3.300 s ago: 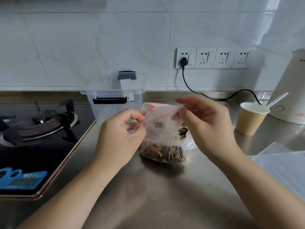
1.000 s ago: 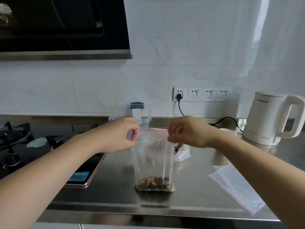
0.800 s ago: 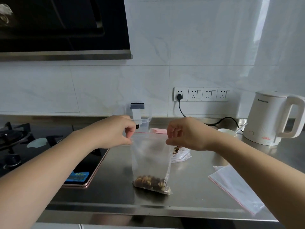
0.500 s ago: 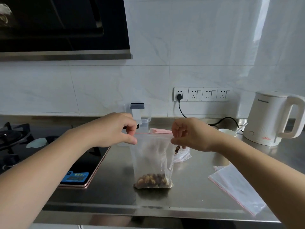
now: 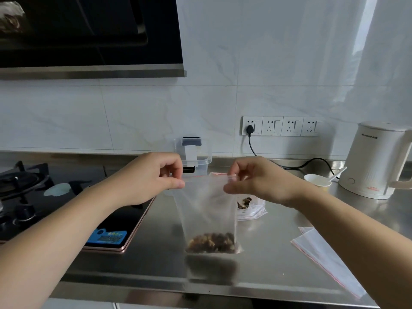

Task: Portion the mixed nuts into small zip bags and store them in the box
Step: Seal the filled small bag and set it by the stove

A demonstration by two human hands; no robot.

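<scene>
The tabletop (image 5: 256, 270) is brushed stainless steel, shiny enough to mirror the zip bag (image 5: 208, 210), which is thin clear plastic, a bit hazy. Gas hob (image 5: 66, 210) has a glossy black glass top. Storage box (image 5: 201, 157) at the back looks like clear hard plastic. Kettle (image 5: 376, 161) is smooth matt off-white plastic, cup (image 5: 317, 181) looks like paper. Wall tiles (image 5: 156, 117) are glossy marble-look.

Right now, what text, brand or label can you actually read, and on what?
Kettle: grey brand line near the top and a small red mark near the base, both too blurred to read.
Blue sticker on the stove: print too small to read.
Nothing else carries text.
</scene>
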